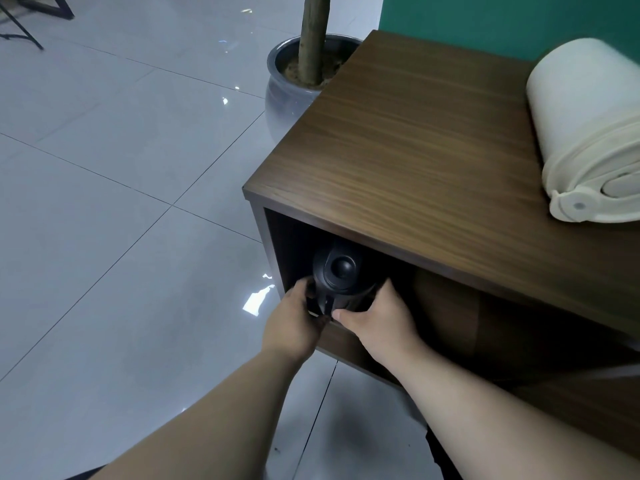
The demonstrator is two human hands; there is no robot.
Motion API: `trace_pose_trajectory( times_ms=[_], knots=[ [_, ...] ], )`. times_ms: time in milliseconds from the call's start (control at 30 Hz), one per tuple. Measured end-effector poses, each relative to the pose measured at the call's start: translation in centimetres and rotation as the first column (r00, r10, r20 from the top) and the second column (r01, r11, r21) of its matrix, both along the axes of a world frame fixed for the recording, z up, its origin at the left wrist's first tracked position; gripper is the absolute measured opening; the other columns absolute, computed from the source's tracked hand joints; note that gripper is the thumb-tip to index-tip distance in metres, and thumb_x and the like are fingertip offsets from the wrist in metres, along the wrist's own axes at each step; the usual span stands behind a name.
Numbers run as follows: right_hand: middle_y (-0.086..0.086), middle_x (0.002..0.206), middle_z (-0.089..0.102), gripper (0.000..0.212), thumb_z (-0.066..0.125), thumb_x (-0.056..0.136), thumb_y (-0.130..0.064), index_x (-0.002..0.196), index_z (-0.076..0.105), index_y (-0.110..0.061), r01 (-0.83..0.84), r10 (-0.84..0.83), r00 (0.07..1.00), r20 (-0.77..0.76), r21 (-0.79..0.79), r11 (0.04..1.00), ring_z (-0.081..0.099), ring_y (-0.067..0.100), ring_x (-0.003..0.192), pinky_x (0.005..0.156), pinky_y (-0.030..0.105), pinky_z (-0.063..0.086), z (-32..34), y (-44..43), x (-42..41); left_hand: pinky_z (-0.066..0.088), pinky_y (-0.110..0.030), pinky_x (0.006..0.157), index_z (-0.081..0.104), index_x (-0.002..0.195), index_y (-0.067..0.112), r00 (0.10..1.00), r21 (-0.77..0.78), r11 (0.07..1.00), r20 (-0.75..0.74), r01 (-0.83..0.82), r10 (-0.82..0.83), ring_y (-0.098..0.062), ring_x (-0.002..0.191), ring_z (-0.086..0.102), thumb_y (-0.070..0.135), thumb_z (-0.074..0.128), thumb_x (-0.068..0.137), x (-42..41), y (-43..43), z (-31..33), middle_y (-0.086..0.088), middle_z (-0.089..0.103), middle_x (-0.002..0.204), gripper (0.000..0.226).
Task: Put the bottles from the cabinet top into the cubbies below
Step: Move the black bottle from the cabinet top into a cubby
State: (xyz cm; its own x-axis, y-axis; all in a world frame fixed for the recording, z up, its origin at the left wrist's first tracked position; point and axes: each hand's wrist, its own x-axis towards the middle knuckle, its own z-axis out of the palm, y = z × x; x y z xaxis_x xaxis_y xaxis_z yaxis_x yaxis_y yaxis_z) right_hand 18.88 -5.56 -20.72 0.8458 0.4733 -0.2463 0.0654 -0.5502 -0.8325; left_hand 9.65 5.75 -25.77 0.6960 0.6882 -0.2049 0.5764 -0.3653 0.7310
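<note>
Black bottle (341, 275), matte plastic, rounded body with domed button lid and side handle, upright in the leftmost cubby (294, 244) of the wood-grain cabinet (415, 140). Left hand (294, 323) curled around the bottle's handle, right hand (377, 323) cupping its right side, both gripping. Cream bottle (585, 129), smooth cylinder with ribbed flip lid, on cabinet top at its right end. Glazed round pot (287, 95) behind cabinet's left corner, on glossy tile floor (104, 168)

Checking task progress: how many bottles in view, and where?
2. A black bottle stands in the leftmost cubby, gripped by the left hand and right hand. A white bottle remains on the cabinet top, at right. Dark cubbies may hide more.
</note>
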Motion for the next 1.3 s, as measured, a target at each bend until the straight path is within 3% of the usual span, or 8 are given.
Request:
trace_pose_trajectory(
  times_ms=[167,333,600,867,1033,1133,1233,1300],
  knots=[
    [0.004,0.119,0.071,0.067,0.091,0.060,-0.019,0.117,0.058,-0.014,0.023,-0.022,0.999,0.027,-0.022,1.000,0.066,0.018,0.111,0.099,0.034,0.051,-0.1,0.1,-0.4,0.048,-0.028,0.070,0.059,0.123,0.028,1.000,0.019,1.000,-0.010,0.020,-0.020,-0.014,0.090,0.069,0.024,0.080,0.087,0.0,0.2,-0.1,0.012,0.069,0.109,0.042],
    [0.006,0.116,0.070,0.063,0.091,0.060,-0.021,0.114,0.059,-0.012,0.018,-0.016,0.999,0.050,-0.050,0.999,0.066,0.020,0.110,0.095,0.030,0.051,-0.1,0.0,-0.4,0.050,-0.029,0.071,0.059,0.124,0.029,0.999,0.031,0.999,-0.022,0.026,-0.026,-0.015,0.093,0.070,0.028,0.079,0.087,-0.1,0.3,-0.2,0.014,0.067,0.112,0.042],
    [0.007,0.119,0.070,0.064,0.089,0.061,-0.026,0.116,0.059,-0.012,-0.002,0.007,0.998,0.060,-0.088,0.996,0.066,0.022,0.112,0.100,0.036,0.051,-0.1,-0.1,-0.4,0.041,-0.017,0.062,0.059,0.123,0.032,1.000,0.035,0.999,-0.023,0.016,-0.015,-0.012,0.092,0.068,0.030,0.079,0.087,-0.2,0.1,-0.3,0.017,0.066,0.110,0.040],
    [0.012,0.123,0.067,0.069,0.090,0.062,-0.026,0.118,0.055,-0.006,-0.033,0.039,0.999,0.030,-0.169,0.985,0.064,0.026,0.116,0.101,0.037,0.050,0.1,-0.2,-0.6,0.044,-0.026,0.074,0.058,0.130,0.031,0.999,0.038,0.999,-0.036,0.016,-0.015,-0.014,0.101,0.068,0.029,0.079,0.086,-0.3,-0.1,-0.3,0.015,0.065,0.121,0.048],
    [0.016,0.137,0.056,0.072,0.080,0.077,-0.022,0.132,0.038,-0.005,-0.138,0.106,0.988,-0.111,-0.338,0.931,0.058,0.031,0.124,0.094,0.028,0.046,1.0,-1.1,-1.1,0.042,-0.027,0.080,0.055,0.136,0.027,0.999,0.002,1.000,-0.054,-0.001,0.001,-0.016,0.112,0.065,0.021,0.083,0.083,-1.0,-0.7,0.6,0.012,0.062,0.125,0.060],
    [0.015,0.153,0.043,0.097,0.072,0.085,-0.018,0.157,0.008,-0.008,-0.177,0.125,0.980,-0.152,-0.403,0.898,0.050,0.031,0.135,0.101,0.030,0.043,1.9,-2.1,-1.3,0.043,-0.026,0.082,0.052,0.137,0.024,0.996,-0.042,0.999,-0.085,-0.026,0.023,-0.017,0.116,0.065,0.017,0.083,0.083,-1.5,-1.0,2.0,0.015,0.058,0.120,0.063],
    [0.011,0.160,0.035,0.102,0.065,0.088,-0.017,0.160,-0.007,-0.018,-0.216,0.139,0.971,-0.195,-0.461,0.861,0.050,0.029,0.135,0.106,0.032,0.044,3.8,-3.1,-1.8,0.044,-0.011,0.065,0.048,0.115,0.029,0.993,-0.112,0.993,-0.114,-0.042,0.029,-0.016,0.100,0.069,0.013,0.081,0.084,-2.2,-1.3,4.1,0.022,0.062,0.099,0.048],
    [0.010,0.156,0.041,0.094,0.059,0.090,-0.018,0.161,-0.004,-0.021,-0.234,0.151,0.967,-0.206,-0.474,0.849,0.054,0.029,0.130,0.105,0.035,0.046,5.7,-4.1,-2.3,0.050,-0.017,0.063,0.050,0.102,0.033,0.990,-0.149,0.988,-0.140,-0.037,0.016,-0.017,0.085,0.063,0.022,0.079,0.082,-2.6,-2.0,6.3,0.017,0.066,0.092,0.037]
  ],
)
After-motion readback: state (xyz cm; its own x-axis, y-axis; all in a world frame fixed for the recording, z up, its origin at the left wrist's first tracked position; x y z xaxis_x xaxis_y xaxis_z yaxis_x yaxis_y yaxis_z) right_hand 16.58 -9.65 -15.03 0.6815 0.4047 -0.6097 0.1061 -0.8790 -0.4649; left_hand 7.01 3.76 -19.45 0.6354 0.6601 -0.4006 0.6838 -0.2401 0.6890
